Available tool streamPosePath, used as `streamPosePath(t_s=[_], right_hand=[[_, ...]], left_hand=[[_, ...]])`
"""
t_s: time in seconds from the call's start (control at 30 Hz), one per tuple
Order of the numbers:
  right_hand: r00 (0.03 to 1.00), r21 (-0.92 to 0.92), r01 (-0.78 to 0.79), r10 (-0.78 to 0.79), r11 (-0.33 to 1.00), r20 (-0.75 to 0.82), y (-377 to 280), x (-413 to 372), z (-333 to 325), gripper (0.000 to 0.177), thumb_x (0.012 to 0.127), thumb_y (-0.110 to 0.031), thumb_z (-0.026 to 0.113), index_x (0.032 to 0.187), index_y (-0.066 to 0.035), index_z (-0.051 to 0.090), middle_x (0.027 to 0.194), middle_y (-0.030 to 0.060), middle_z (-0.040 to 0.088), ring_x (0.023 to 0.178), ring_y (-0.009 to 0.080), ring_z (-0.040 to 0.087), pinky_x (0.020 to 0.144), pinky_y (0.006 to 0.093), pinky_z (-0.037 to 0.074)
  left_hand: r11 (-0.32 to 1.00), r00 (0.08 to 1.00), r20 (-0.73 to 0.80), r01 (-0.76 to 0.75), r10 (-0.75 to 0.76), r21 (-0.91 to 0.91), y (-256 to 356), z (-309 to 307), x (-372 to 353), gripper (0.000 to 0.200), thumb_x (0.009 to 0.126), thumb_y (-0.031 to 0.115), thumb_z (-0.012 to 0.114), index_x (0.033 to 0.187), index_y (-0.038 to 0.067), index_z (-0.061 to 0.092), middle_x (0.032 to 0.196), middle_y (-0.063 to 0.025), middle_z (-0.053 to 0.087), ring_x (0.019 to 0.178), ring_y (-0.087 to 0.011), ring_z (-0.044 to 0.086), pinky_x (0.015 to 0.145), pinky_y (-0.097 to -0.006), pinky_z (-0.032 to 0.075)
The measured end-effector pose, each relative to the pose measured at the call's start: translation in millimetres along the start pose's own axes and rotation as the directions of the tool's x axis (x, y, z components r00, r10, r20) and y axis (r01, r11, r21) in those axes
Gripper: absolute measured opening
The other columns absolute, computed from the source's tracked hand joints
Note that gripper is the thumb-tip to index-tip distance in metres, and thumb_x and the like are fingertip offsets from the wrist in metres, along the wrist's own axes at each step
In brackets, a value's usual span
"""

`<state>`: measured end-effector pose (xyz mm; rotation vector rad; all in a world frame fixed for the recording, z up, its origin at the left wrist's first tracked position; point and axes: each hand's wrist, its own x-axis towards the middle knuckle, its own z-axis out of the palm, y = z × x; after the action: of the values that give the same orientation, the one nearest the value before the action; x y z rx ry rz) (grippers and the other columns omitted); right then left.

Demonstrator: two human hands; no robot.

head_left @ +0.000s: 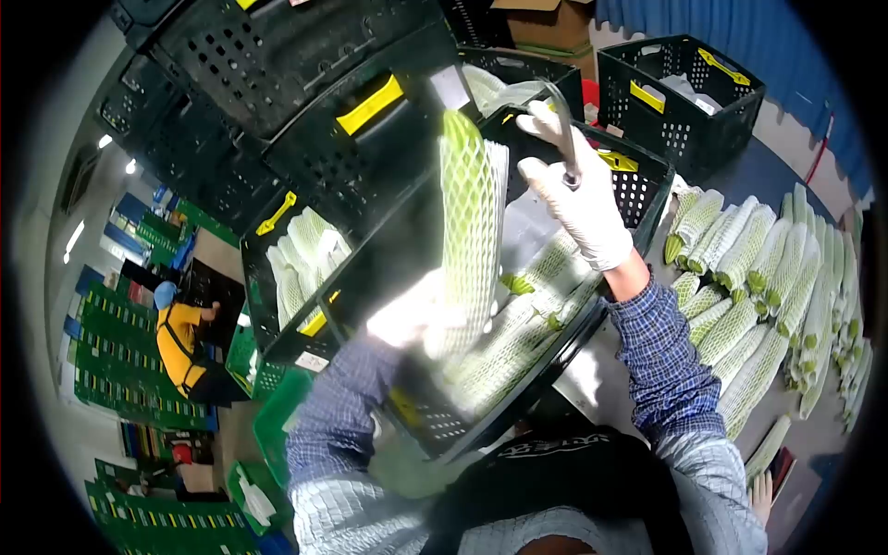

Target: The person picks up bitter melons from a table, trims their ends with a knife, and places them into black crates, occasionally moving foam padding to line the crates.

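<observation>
My left hand [412, 319], in a white glove and blurred by glare, is closed round the lower end of a long green gourd [470, 213] in a white foam net sleeve. The gourd stands almost upright above a black crate [638, 199]. Higher and to the right, my right hand [583, 199], also gloved, holds a dark curved metal tool [572, 139] that looks like scissors, with a loop at the fingers. Thumb and forefinger are apart. Beneath my hands, several netted gourds [527, 324] lie in the crate, partly hidden by my left hand and the held gourd.
Many netted gourds [745, 250] are piled on the table at right, near another person's hand [761, 499]. Black crates [319, 111] are stacked at upper left; another crate [680, 129] stands at upper right. A person in yellow [180, 342] works at far left.
</observation>
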<state>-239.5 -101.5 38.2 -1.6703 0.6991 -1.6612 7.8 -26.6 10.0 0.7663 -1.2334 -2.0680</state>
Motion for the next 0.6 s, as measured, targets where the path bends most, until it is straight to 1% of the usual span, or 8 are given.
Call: streamPosePath(t_s=[0.17,0.23,0.3,0.33,0.37,0.43,0.53,0.6], right_hand=[[0.973,-0.063,0.03,-0.015,0.998,0.23,-52.5,-6.0,15.8,0.053,0.087,-0.017,0.073,0.133,0.0,0.055,0.118,0.016,0.067,0.104,0.0188,0.066,0.09,0.0303,0.052],[0.97,-0.303,0.237,-0.21,0.923,0.12,-54.8,-18.6,19.8,0.041,0.08,-0.008,0.073,0.12,-0.003,0.063,0.101,0.0113,0.071,0.083,0.0169,0.07,0.073,0.027,0.056],[0.986,-0.217,0.149,-0.13,0.965,0.101,-60.5,-37.2,21.2,0.034,0.083,-0.001,0.07,0.117,-0.003,0.066,0.096,0.0067,0.069,0.08,0.0101,0.065,0.07,0.0235,0.052],[0.958,-0.417,0.286,-0.255,0.863,0.13,-64.6,-38.8,22.7,0.025,0.082,0.0,0.07,0.107,-0.003,0.069,0.088,0.0088,0.068,0.073,0.0126,0.066,0.065,0.0235,0.052],[0.94,-0.395,0.341,-0.316,0.853,0.13,-69.6,-42.9,26.5,0.019,0.081,0.0,0.07,0.1,-0.003,0.069,0.083,0.0103,0.066,0.071,0.0171,0.067,0.063,0.0253,0.052],[0.886,-0.478,0.464,-0.396,0.746,0.243,-83.2,-49.4,29.2,0.017,0.081,0.0,0.069,0.098,-0.003,0.069,0.085,0.011,0.067,0.069,0.021,0.067,0.06,0.0278,0.052],[0.854,-0.271,0.507,-0.435,0.818,0.285,-89.7,-58.7,36.9,0.018,0.081,-0.004,0.07,0.099,-0.005,0.068,0.086,0.0105,0.068,0.069,0.0255,0.067,0.064,0.0315,0.053],[0.824,-0.187,0.481,-0.37,0.856,0.428,-98.8,-69.5,42.1,0.016,0.082,-0.004,0.068,0.099,-0.005,0.068,0.082,0.0096,0.067,0.068,0.0252,0.067,0.063,0.0321,0.053]], left_hand=[[0.992,0.996,0.022,-0.086,0.084,0.094,-14.1,10.0,-15.6,0.086,0.066,0.01,0.084,0.141,0.006,0.041,0.113,-0.0142,0.065,0.1,-0.0257,0.067,0.088,-0.0425,0.056],[0.992,0.996,-0.016,-0.089,0.091,0.093,-16.6,11.2,-21.4,0.084,0.066,0.01,0.083,0.14,0.005,0.043,0.114,-0.0124,0.065,0.103,-0.024,0.066,0.091,-0.0408,0.055],[0.988,0.99,-0.049,-0.124,0.129,0.095,-19.6,11.8,-22.4,0.083,0.066,0.011,0.083,0.139,0.005,0.045,0.115,-0.0118,0.065,0.104,-0.0234,0.065,0.093,-0.0398,0.055],[0.977,0.991,-0.029,-0.126,0.133,0.173,-15.3,12.3,-22.0,0.083,0.065,0.012,0.084,0.138,0.003,0.045,0.117,-0.0116,0.064,0.104,-0.0224,0.065,0.094,-0.04,0.054],[0.976,0.993,0.007,-0.115,0.116,0.183,-13.0,12.7,-24.6,0.083,0.07,0.013,0.084,0.14,0.003,0.042,0.131,-0.0095,0.057,0.115,-0.0193,0.059,0.104,-0.037,0.046],[0.976,0.989,0.026,-0.146,0.143,0.163,-2.4,34.7,-25.8,0.077,0.072,0.013,0.082,0.139,0.003,0.044,0.129,-0.0094,0.058,0.114,-0.0189,0.059,0.102,-0.0355,0.046],[0.99,0.99,-0.104,-0.08,0.092,0.12,14.6,70.5,-26.7,0.072,0.073,0.012,0.079,0.138,0.001,0.048,0.126,-0.0112,0.06,0.113,-0.0184,0.059,0.099,-0.0331,0.049],[0.991,0.98,0.171,-0.088,0.104,-0.096,-20.9,4.4,-23.8,0.075,0.071,0.01,0.079,0.138,0.001,0.046,0.126,-0.0126,0.06,0.113,-0.02,0.06,0.098,-0.0338,0.049]])
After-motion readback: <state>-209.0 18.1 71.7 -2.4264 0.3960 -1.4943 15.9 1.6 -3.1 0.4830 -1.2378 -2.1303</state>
